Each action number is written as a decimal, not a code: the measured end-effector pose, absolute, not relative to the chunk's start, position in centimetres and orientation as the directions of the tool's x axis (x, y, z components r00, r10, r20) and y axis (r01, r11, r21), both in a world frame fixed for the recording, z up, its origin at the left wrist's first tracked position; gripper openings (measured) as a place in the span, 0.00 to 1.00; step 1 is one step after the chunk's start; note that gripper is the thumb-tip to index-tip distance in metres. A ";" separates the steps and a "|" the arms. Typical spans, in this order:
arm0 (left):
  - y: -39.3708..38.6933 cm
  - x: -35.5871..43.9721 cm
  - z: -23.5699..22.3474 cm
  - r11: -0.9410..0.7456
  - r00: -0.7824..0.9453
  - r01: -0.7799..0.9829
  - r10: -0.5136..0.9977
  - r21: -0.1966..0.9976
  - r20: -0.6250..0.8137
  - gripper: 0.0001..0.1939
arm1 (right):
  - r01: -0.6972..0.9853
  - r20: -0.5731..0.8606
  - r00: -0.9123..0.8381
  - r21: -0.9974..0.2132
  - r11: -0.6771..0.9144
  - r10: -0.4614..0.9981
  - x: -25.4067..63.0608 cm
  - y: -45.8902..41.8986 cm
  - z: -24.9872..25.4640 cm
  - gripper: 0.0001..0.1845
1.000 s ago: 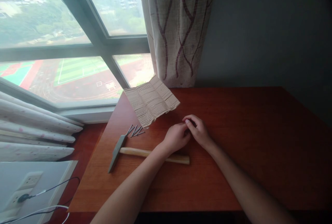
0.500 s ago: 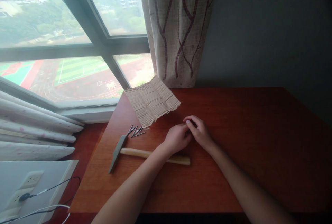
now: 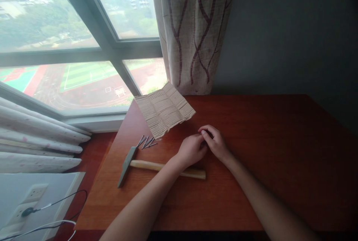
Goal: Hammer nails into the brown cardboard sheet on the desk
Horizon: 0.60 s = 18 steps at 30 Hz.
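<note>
My left hand (image 3: pixel 192 148) is closed, its fingers curled inward over the table. My right hand (image 3: pixel 215 142) meets it, thumb and forefinger against the left fingertips. No object shows in either hand, though the inner fingers are partly hidden. Under my left forearm lies a hammer with a grey metal head (image 3: pixel 127 166) and a wooden handle (image 3: pixel 148 164); the forearm covers part of the handle. Several nails (image 3: pixel 148 142) lie loose beyond the hammer head. Behind them is a creased sheet of corrugated cardboard (image 3: pixel 166 108), apart from both hands.
The reddish-brown wooden table (image 3: pixel 268 151) extends to the right toward a dark wall. A window (image 3: pixel 89 81) and a patterned curtain (image 3: pixel 195 32) stand behind it. At lower left, a wall socket (image 3: pixel 35 194) has a black plug (image 3: pixel 27 211) and cables beyond the table edge.
The whole view has shifted very slightly. Both hands stay together in the same pose, and the hammer, nails and cardboard have not moved.
</note>
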<state>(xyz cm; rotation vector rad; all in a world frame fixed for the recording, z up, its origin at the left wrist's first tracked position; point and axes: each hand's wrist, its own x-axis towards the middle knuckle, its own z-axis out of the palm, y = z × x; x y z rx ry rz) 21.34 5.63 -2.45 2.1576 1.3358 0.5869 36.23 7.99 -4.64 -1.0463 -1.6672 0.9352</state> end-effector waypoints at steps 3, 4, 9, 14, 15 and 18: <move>5.6 21.4 -2.4 -0.368 0.416 0.679 0.906 0.636 0.080 0.07 | 0.226 0.307 -0.209 -0.908 0.351 0.928 36.2 8.0 -4.6 0.08; 5.6 21.4 -2.4 -0.368 0.417 0.679 0.906 0.635 0.079 0.07 | 0.227 0.307 -0.208 -0.908 0.351 0.929 36.2 8.0 -4.6 0.08; 5.6 21.3 -2.4 -0.374 0.425 0.676 0.902 0.635 0.079 0.08 | 0.230 0.304 -0.205 -0.909 0.347 0.930 36.3 8.0 -4.6 0.08; 5.7 21.4 -2.5 -0.376 0.425 0.679 0.902 0.630 0.081 0.08 | 0.231 0.304 -0.207 -0.909 0.348 0.930 36.2 8.0 -4.7 0.08; 5.7 21.4 -2.5 -0.376 0.424 0.680 0.902 0.629 0.081 0.08 | 0.231 0.304 -0.205 -0.909 0.348 0.930 36.2 8.0 -4.7 0.08; 5.7 21.4 -2.5 -0.377 0.422 0.682 0.903 0.627 0.084 0.08 | 0.233 0.303 -0.200 -0.909 0.346 0.932 36.2 8.0 -4.7 0.08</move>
